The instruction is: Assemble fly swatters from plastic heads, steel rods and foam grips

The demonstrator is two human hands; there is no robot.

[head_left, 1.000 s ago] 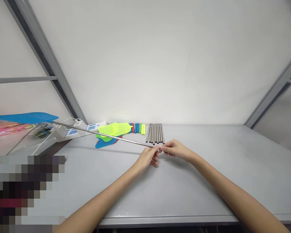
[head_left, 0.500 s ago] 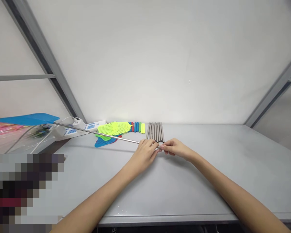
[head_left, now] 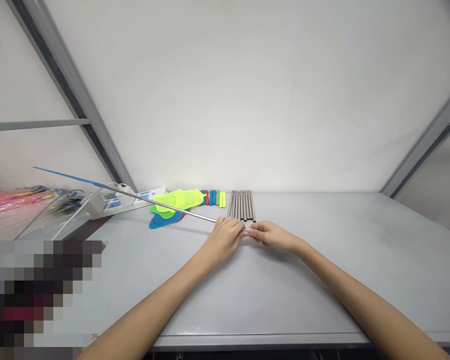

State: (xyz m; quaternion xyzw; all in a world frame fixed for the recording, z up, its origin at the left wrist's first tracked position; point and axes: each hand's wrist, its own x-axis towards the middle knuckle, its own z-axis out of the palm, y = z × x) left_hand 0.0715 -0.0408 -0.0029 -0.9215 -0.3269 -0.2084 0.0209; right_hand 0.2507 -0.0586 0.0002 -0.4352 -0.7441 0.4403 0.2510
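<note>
A fly swatter with a thin metal rod (head_left: 165,204) slants from my hands up to the left. Its blue head (head_left: 65,175) is seen almost edge-on in the air. My left hand (head_left: 227,237) is wrapped round the rod near its lower end. With thumb and fingers, my right hand (head_left: 268,234) pinches the very tip of the rod, close beside the left. Just behind my hands lies a row of several metal tubes (head_left: 242,205). My fingers hide the rod's end.
Yellow-green swatter heads (head_left: 180,200) and a blue one (head_left: 165,220) lie in a pile. Coloured grips (head_left: 213,197) line up by the wall. Further left are a power strip (head_left: 146,195) and plastic-wrapped bundles (head_left: 18,207). A pixelated patch covers the lower left.
The swatter has turned about its rod: its blue head, seen more broadly before, now shows nearly edge-on. Both hands stay in about the same place on the rod.
</note>
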